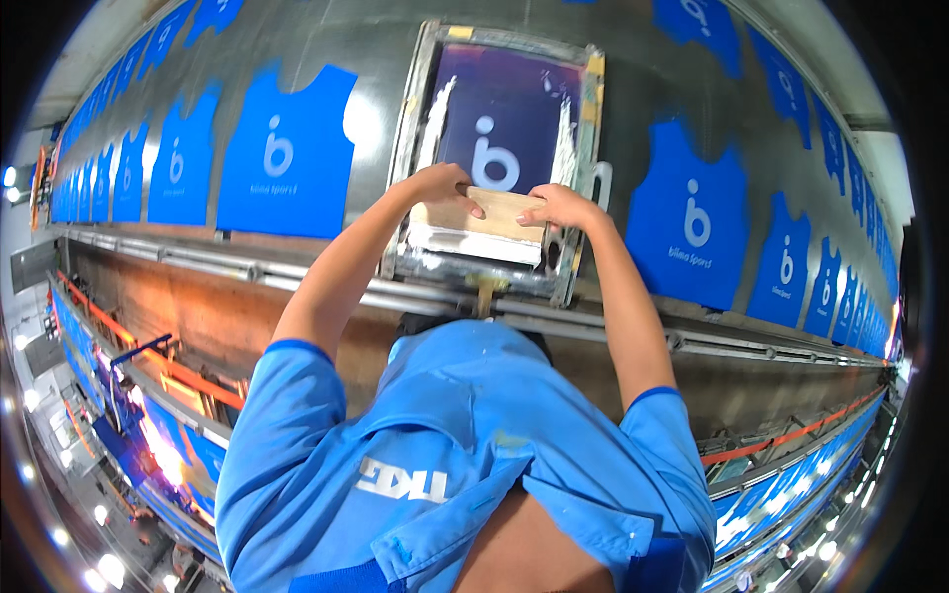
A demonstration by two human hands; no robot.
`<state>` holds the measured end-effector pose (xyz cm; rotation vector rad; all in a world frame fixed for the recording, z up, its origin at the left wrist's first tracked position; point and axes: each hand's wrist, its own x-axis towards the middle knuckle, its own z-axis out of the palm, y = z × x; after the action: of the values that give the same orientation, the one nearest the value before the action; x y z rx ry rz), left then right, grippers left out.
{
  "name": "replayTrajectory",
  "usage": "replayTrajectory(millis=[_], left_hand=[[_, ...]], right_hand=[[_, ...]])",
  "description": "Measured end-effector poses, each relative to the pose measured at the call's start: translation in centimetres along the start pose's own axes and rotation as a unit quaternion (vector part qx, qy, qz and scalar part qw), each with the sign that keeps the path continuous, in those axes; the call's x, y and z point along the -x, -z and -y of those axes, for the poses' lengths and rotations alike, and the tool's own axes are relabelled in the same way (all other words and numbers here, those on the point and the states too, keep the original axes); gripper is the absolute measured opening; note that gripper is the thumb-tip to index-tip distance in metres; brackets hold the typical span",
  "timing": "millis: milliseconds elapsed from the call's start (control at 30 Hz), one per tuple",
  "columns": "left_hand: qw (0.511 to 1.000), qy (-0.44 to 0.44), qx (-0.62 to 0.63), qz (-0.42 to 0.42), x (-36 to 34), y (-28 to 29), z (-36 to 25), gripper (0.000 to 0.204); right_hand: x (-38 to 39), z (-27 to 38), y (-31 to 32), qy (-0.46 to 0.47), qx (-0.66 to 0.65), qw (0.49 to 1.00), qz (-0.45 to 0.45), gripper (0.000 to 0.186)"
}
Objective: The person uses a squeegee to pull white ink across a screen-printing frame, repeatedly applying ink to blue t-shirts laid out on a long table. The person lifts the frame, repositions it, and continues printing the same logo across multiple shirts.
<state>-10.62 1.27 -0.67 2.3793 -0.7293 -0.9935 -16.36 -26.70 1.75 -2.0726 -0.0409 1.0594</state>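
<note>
A screen-printing frame [403, 133] lies on the long dark table ahead of me, its mesh dark purple with a pale rounded emblem [493, 165] showing in it. Near the frame's close end rests a wooden squeegee [499, 205], with white ink [474, 243] along its lower edge. My left hand [442, 186] grips the squeegee's left end, thumb on the near face. On its right end my right hand [564, 209] is closed the same way. Fingers behind the wood are hidden. White ink smears [565, 138] run along both sides of the mesh.
Blue sleeveless shirt panels with white prints lie in rows, one to the left [287, 158] and one to the right [689, 222] of the frame. A metal rail [346, 295] runs along the table's near edge. Behind me stands another table [781, 514] with blue panels.
</note>
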Motion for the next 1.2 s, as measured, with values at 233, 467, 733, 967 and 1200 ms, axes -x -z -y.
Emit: replayTrajectory(millis=[233,467,733,967,1200], left_hand=[[0.954,-0.061,-0.132,-0.263,-3.6,10.2,-3.9,0.040],[0.983,-0.057,-0.114,-0.134,-8.9,12.3,-0.9,0.049],[0.981,-0.016,-0.068,-0.181,-3.1,4.5,0.0,0.044],[0.961,-0.073,-0.001,-0.268,6.5,-5.7,-4.1,0.046],[0.961,-0.108,0.030,-0.254,7.4,-7.9,-6.8,0.050]], right_hand=[[1.9,-9.2,3.7,0.065,-0.115,0.826,-0.548,0.040],[1.2,-10.4,-0.9,0.026,-0.116,0.858,-0.500,0.035],[-2.4,-8.9,2.5,0.000,-0.285,0.855,-0.433,0.029],[-5.0,-8.6,7.7,0.049,-0.343,0.826,-0.445,0.031],[-4.3,-9.7,11.3,0.010,-0.128,0.768,-0.627,0.024]])
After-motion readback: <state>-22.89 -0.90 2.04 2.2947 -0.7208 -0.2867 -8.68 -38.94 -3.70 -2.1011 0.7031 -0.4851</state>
